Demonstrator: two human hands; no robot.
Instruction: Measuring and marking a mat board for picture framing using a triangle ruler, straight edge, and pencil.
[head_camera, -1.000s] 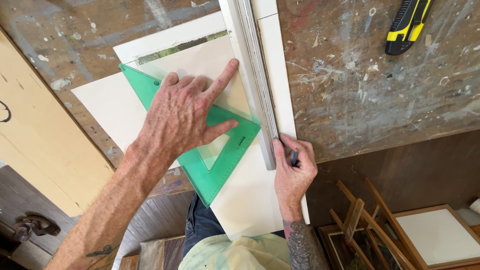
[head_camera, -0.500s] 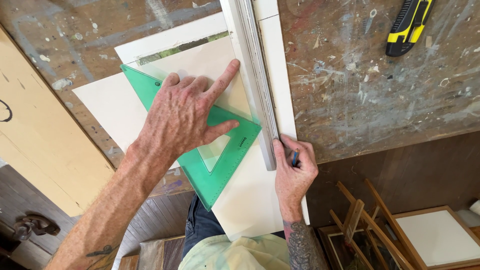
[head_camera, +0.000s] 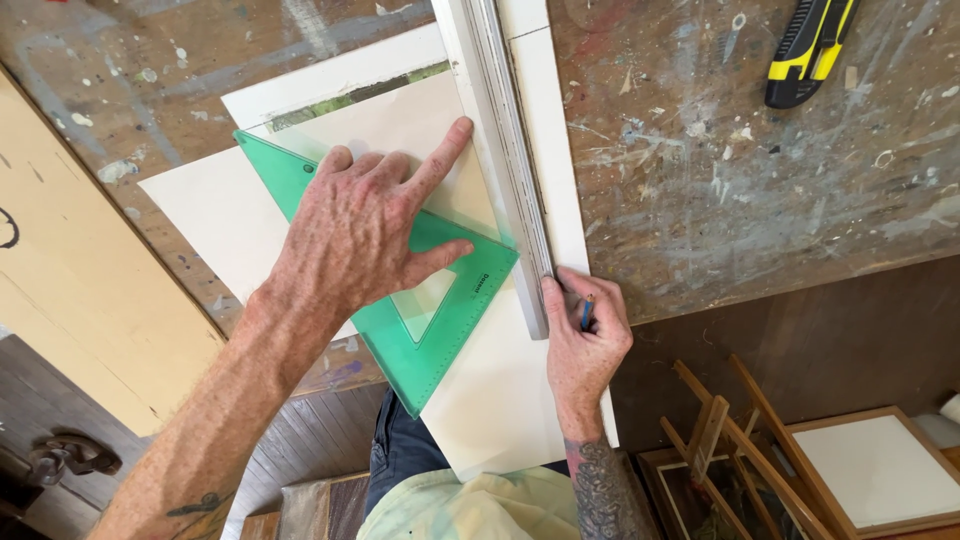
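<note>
My left hand (head_camera: 365, 235) lies flat with fingers spread on a green see-through set square (head_camera: 440, 325), pressing it onto a white board (head_camera: 500, 400); its forefinger reaches a long metal ruler (head_camera: 510, 150). The ruler runs down the board, with the set square's corner butted against it. My right hand (head_camera: 585, 345) is closed on a pencil (head_camera: 586, 312) with a blue shaft, tip beside the ruler's near end. The board hangs over the workbench's front edge toward my body.
The workbench (head_camera: 750, 190) is worn wood spattered with paint. A yellow and black utility knife (head_camera: 812, 50) lies at the far right. A pale yellow board (head_camera: 70, 290) leans at the left. Wooden frames and a white panel (head_camera: 870, 470) stand on the floor at the right.
</note>
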